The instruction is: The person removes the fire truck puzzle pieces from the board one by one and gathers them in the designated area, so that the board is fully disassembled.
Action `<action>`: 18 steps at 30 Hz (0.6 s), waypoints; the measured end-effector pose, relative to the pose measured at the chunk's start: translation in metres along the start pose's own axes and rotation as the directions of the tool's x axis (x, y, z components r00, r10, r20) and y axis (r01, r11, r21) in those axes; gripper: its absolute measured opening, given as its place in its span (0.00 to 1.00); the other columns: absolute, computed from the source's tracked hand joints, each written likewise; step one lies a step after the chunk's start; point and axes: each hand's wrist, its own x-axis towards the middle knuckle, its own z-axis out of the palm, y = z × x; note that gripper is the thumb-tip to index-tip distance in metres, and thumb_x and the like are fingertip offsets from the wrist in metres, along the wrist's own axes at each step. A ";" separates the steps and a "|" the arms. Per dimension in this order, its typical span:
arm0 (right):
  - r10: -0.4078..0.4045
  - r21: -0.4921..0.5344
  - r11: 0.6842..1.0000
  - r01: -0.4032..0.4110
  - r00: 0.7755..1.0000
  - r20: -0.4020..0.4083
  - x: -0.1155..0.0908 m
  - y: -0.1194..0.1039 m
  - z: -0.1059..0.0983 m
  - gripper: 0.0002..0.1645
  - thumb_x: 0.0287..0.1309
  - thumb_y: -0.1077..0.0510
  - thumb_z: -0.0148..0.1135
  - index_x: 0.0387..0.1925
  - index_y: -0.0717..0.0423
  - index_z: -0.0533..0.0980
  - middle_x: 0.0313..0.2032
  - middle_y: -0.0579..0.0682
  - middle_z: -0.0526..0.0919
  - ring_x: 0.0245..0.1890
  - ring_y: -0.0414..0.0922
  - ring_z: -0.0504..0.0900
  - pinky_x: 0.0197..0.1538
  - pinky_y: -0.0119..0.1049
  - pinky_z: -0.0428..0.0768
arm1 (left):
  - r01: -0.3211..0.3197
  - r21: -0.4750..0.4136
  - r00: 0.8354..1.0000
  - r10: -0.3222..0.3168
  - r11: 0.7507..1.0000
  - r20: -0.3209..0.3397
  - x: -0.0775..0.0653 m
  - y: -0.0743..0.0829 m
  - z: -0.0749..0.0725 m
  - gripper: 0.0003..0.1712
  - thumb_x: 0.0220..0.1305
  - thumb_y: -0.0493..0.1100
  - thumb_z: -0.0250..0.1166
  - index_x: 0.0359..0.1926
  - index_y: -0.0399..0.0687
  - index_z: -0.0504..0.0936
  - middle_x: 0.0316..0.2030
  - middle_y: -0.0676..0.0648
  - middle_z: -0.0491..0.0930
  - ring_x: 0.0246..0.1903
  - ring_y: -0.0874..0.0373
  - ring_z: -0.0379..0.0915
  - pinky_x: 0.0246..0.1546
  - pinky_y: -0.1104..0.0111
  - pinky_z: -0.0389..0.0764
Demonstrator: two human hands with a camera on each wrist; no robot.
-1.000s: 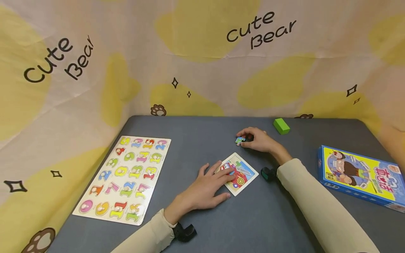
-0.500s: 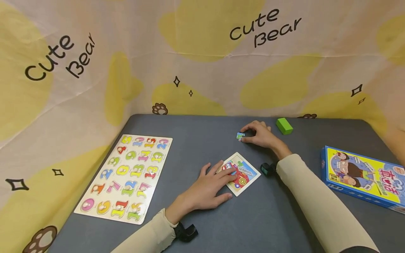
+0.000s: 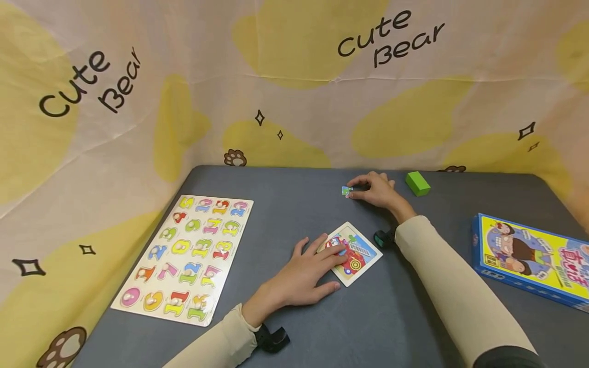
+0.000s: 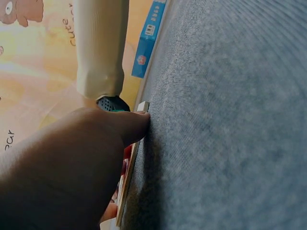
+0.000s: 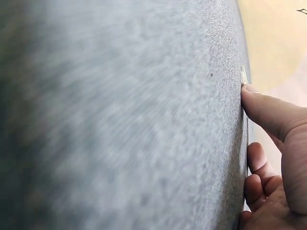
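Toward the far side of the tabletop (image 3: 285, 204), your right hand (image 3: 379, 193) pinches 1 small puzzle piece (image 3: 345, 191) between thumb and finger, well apart from the picture board (image 3: 363, 270). Your left hand (image 3: 306, 276) lies across that board, fingers outstretched, grasping nothing. Judgement: a light pinch on the edges, piece level, should handle best; release only once flat. Press the board gently against skidding. Mind the green block (image 3: 417, 183) near your right knuckles.

There is one puzzle piece (image 3: 346, 191), one puzzle (image 3: 363, 250), one board (image 3: 186, 259), one block (image 3: 417, 184), one box (image 3: 534, 258).
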 end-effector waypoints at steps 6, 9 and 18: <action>0.020 -0.007 1.000 -0.020 1.000 -0.006 0.006 -0.001 0.001 0.21 0.64 0.49 0.70 0.56 0.50 0.83 0.54 0.61 0.77 0.53 0.59 0.62 0.56 0.61 0.48 | 0.004 0.003 1.000 -0.004 1.000 0.007 0.001 0.000 0.000 0.33 0.73 0.60 0.58 0.75 0.62 0.67 0.77 0.57 0.61 0.81 0.44 0.44 0.72 0.35 0.50; 0.014 -0.007 1.000 -0.014 1.000 -0.011 0.008 -0.002 0.002 0.22 0.64 0.48 0.69 0.57 0.50 0.83 0.54 0.61 0.77 0.53 0.59 0.62 0.55 0.61 0.48 | 0.007 0.006 1.000 -0.007 1.000 0.010 0.001 0.000 0.000 0.33 0.73 0.60 0.58 0.75 0.62 0.67 0.77 0.57 0.61 0.81 0.43 0.44 0.71 0.35 0.50; -0.058 0.106 0.993 0.056 0.998 0.015 -0.015 0.002 -0.008 0.29 0.66 0.51 0.66 0.65 0.57 0.76 0.65 0.62 0.75 0.64 0.62 0.63 0.67 0.64 0.50 | 0.028 -0.018 0.999 -0.027 0.999 0.030 0.003 0.001 -0.001 0.33 0.73 0.60 0.58 0.76 0.63 0.66 0.78 0.58 0.59 0.81 0.45 0.41 0.73 0.36 0.47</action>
